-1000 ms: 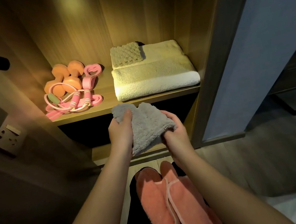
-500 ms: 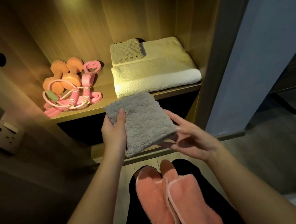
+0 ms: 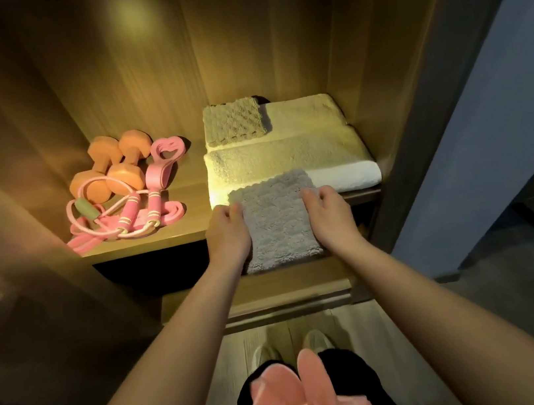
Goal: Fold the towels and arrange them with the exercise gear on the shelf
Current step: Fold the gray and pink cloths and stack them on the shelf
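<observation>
**STATUS: GREY TOWEL FOLDED, PLACEMENT IN PROGRESS**

Done, judged from the layout: 1 large cream towel point(image 3: 286, 157) lies folded on the right half of the shelf point(image 3: 191, 179). 1 small textured cloth point(image 3: 232, 120) lies folded on its rear left corner. The exercise gear occupies the left half. 2 orange dumbbells point(image 3: 108, 172) sit at the rear, with a pink band point(image 3: 158, 171) ending in a heart-shaped loop beside them. A pink skipping rope point(image 3: 129, 211) is coiled in front, touching the dumbbells.

In hand: the grey towel point(image 3: 276, 218) is folded to a flat rectangle and held at the shelf's front edge. Its far end overlaps the front of the cream towel; whether it rests there cannot be told. The left hand point(image 3: 228, 232) grips its left edge and the right hand point(image 3: 330, 217) its right edge, fingers point(image 3: 235, 208) of both curled onto the fabric.

Left to do: set the grey towel on the stack and release. 1 pink towel point(image 3: 309, 400) lies bunched on the person's lap point(image 3: 363, 371) and appears to need folding and shelving.

The compartment point(image 3: 150, 268) below the shelf is dark; its contents cannot be told.
</observation>
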The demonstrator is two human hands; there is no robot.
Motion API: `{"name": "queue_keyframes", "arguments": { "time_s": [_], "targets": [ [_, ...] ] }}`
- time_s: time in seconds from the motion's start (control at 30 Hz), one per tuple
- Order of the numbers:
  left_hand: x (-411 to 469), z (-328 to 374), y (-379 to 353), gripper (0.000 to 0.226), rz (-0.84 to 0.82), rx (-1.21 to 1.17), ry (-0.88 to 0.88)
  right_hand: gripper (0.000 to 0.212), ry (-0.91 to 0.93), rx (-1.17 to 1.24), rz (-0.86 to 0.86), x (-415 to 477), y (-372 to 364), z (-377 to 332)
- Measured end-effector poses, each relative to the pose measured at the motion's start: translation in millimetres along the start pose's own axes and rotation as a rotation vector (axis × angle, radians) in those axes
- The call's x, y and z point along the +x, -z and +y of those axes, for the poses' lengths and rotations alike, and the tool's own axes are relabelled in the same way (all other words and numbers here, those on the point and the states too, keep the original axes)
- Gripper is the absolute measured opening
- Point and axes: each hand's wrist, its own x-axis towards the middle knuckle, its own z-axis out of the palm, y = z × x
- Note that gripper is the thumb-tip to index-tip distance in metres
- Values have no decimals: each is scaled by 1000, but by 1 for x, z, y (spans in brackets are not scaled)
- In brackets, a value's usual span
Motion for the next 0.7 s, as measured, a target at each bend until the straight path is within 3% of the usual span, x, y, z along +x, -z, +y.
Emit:
{"name": "queue_keyframes", "arguments": {
  "time_s": [0.23, 0.33, 0.53, 0.63, 0.7],
  "targets": [
    [96, 32, -32, 18, 163, 76, -75, 27, 17, -111, 63, 107, -33, -9],
    [138, 35, -34, 25, 185, 149, -98, 24, 11, -127, 34, 147, -47, -17],
    [181, 30, -41, 35, 148, 490, -63, 30, 76, -437, -3, 179, -61, -20],
    [179, 25, -36, 44, 200, 635, -321, 48, 257, -631, 19, 179, -52, -19],
    [171, 21, -36, 60, 126, 635, -532, 56, 410, -697, -99, 178, -49, -16]
  ]
}}
